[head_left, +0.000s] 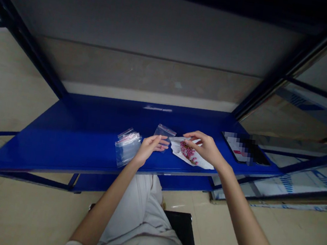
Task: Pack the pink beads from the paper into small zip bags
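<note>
Dim light, near-black top edge, faint sheen on blue shelf, stretched edges, perhaps slightly blurred

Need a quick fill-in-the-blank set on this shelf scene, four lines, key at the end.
1. The shelf bearing the bags is painted ____.
2. The pink beads lie on a piece of paper that is coloured ____.
3. The hand over those beads is the person's ____ hand.
4. The pile of see-through bags lies on the ____ side of the other hand, away from the beads.

Missing words: blue; white; right; left.
</note>
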